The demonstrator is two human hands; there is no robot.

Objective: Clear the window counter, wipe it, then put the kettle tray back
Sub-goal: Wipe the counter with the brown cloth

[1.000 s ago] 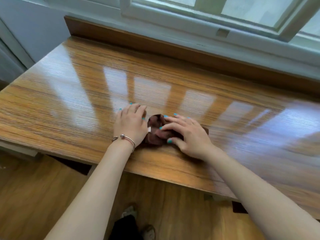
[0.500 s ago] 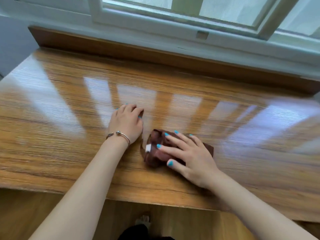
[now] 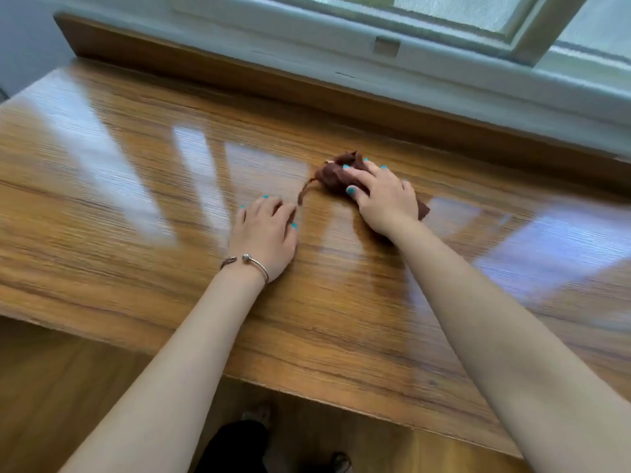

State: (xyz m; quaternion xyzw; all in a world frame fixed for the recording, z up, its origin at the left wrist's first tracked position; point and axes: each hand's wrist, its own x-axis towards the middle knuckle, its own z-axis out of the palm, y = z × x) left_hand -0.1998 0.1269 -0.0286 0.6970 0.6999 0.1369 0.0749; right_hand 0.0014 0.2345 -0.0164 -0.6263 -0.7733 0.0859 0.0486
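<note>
Your two hands are on the bench (image 3: 102,206), a glossy wood-grain top running under the window frame (image 3: 444,63). On it lies one thing only: a single dark brown cloth (image 3: 333,175), crumpled into a bunch toward the far middle of the bench, near the raised wooden strip (image 3: 239,75) at the back edge.

Your right hand (image 3: 384,199) lies palm down on top of that cloth. Its grip is a loose spread rather than a closed fist: the fingers fan over the bunched fabric and press it to the wood, the thumb lying along the near side. A corner of cloth pokes out past the wrist on the right, and a thin tail trails toward your other hand, its tip just short of the fingers.

Your left hand (image 3: 264,233) rests flat on the bare bench, just beside the cloth's tail, its grip open and holding nothing. One thin metal bracelet (image 3: 254,264) sits on that wrist. Every nail in view is painted teal.

No kettle tray appears in this view, and no writing can be read anywhere. The picture is streaked with motion blur at the edges. Pale window reflections stripe the bench. Below its near edge you can see the wood floor (image 3: 68,387) and your feet.
</note>
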